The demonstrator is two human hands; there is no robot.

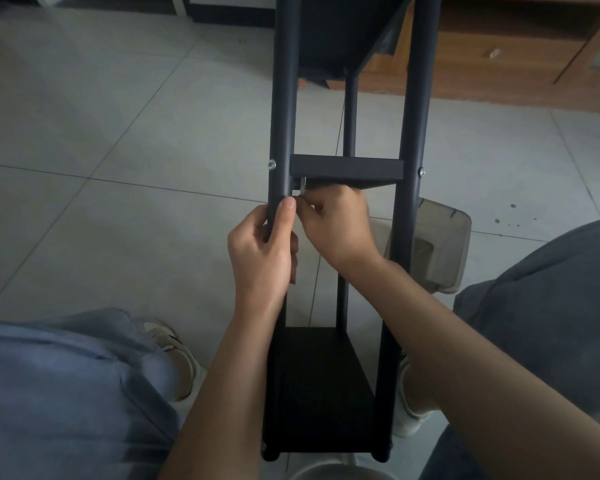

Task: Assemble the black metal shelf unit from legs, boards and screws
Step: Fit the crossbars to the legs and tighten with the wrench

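Gripping the near-left leg (pixel 282 133) of the black shelf unit (pixel 343 237), left hand (pixel 262 251) is wrapped round the tube just below the middle board (pixel 346 168), thumb lying up along it. Right hand (pixel 336 226) sits just under that board's left corner, fingers curled and pinching a small silver tool (pixel 302 187), probably a hex key, tip at the bracket against the leg. Frame lies on the tiled floor (pixel 118 168) between the person's knees, running away from the camera. Bottom board (pixel 321 389) nearest, third board (pixel 333 32) at the far end. Screw heads show on the outside of both near legs at middle-board level: left (pixel 272 164), right (pixel 421 172). Translucent plastic tray (pixel 440 244) on the floor just right of the right leg (pixel 414 133). Wooden cabinet (pixel 499 64) in the background
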